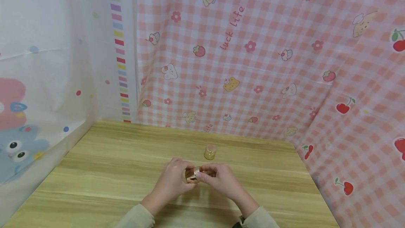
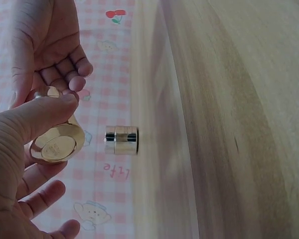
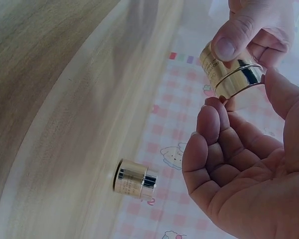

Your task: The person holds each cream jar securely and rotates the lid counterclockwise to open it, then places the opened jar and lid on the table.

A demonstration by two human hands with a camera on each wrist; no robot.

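Gold jar (image 3: 234,79) pinched: left fingers (image 3: 235,36), right fingers (image 3: 209,122) (lettered end (image 2: 58,147): left wrist view only).

Between left hand (image 1: 174,176) and right hand (image 1: 224,179), over the table (image 1: 104,175), one container (image 3: 237,82). Farther off and slightly right, on the table, a second container (image 1: 210,153). Along the table's left, far and right sides, hanging cloth (image 1: 218,66)

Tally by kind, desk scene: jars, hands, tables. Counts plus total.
Jars: 2 (held jar, standing jar)
Hands: 2 (left hand, right hand)
Tables: 1 (wood-grain table)
Total: 5
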